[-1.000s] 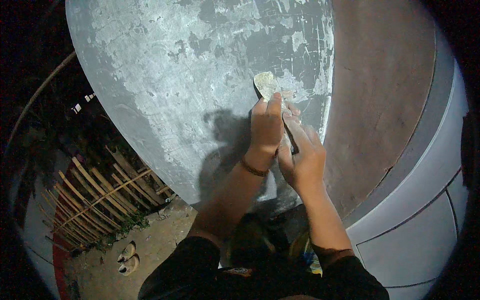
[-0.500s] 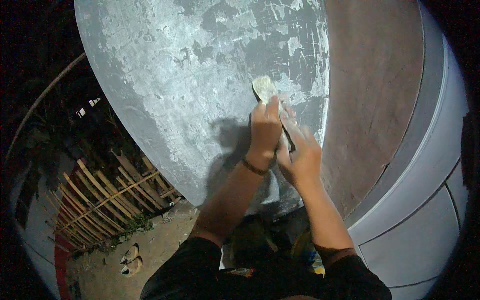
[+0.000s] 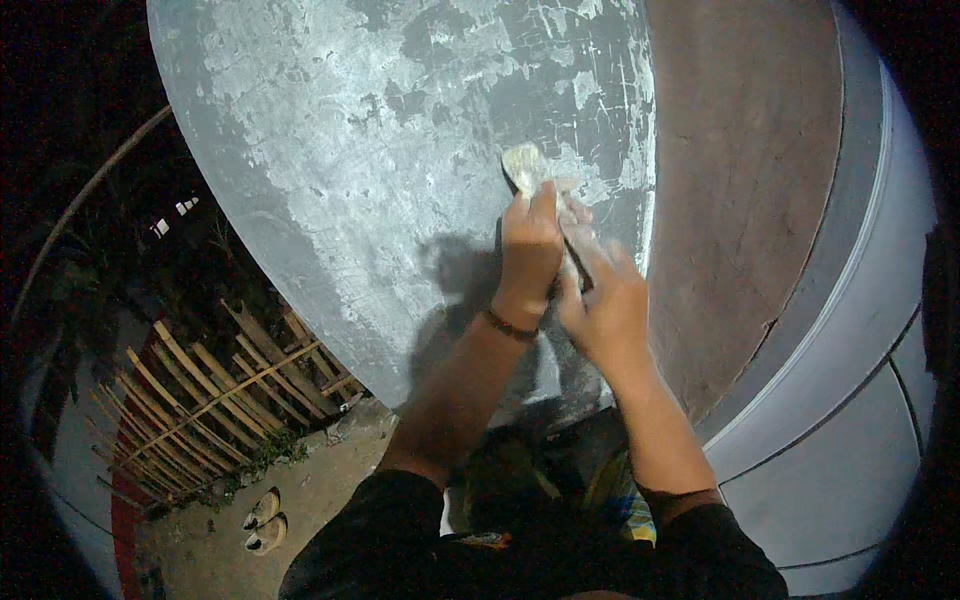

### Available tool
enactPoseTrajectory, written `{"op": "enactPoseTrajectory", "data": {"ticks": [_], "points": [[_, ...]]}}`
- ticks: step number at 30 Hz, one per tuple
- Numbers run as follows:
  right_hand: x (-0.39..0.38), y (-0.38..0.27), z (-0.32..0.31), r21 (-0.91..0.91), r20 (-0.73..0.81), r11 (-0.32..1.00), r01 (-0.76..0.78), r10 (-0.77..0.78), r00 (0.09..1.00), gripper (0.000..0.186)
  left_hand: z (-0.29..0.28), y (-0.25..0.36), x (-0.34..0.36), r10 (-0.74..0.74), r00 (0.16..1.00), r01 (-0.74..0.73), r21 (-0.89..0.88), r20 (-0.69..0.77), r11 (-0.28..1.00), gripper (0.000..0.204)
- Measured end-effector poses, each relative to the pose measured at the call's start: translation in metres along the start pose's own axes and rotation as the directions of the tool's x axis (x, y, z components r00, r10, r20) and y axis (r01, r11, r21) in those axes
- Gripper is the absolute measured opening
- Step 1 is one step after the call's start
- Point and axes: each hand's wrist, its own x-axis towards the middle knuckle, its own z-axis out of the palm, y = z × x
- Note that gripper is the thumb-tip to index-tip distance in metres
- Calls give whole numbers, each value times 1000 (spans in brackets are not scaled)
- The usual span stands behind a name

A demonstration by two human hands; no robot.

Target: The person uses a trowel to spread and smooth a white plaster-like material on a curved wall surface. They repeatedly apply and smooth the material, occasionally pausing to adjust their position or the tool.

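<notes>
Both of my hands grip a scraper [image 3: 522, 165], its pale, dusty blade lying against a large grey curved panel [image 3: 330, 120] with patchy whitish scuffs and cracks. My left hand [image 3: 530, 250] is closed around the tool just behind the blade, with a dark band on the wrist. My right hand [image 3: 605, 300] wraps the handle lower down and slightly right, its fingertips dusty and blurred by motion. Much of the handle is hidden under my fingers. Shadows of my arms fall on the panel to their left.
A brown band [image 3: 745, 180] and curved pale grey panels [image 3: 820, 460] border the right side. At lower left stand a bamboo fence [image 3: 210, 400] and, on the dirt ground [image 3: 320, 490], a pair of shoes [image 3: 265, 520]. Dark foliage [image 3: 140, 240] fills the upper left.
The view has shifted a little since a second ago. Since half a second ago, both hands and the blade have moved slightly up along the panel, with the right hand now blurred.
</notes>
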Motion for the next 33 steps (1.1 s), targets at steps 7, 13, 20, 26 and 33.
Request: {"op": "enactPoseTrajectory", "data": {"ticks": [7, 13, 20, 26, 33], "points": [[3, 2, 1, 43, -54, 997, 64, -62, 997, 48, 3, 13, 5, 72, 997, -67, -123, 40, 990, 31], [13, -3, -6, 30, 80, 999, -26, 24, 997, 46, 7, 12, 10, -31, 995, 47, 169, -93, 985, 34], [5, -10, -12, -83, 160, 990, -113, 125, 979, 45, 13, 26, 1, -11, 1000, 12, 34, -20, 999, 41], [-5, 0, 2, -35, 12, 999, -18, 18, 1000, 44, 10, 24, -1, -125, 990, 134, -147, 68, 980, 42], [-10, 2, 7, -29, 17, 998, -49, 49, 999, 45, 6, 9, -2, 85, 995, -86, 19, 52, 996, 33]]}}
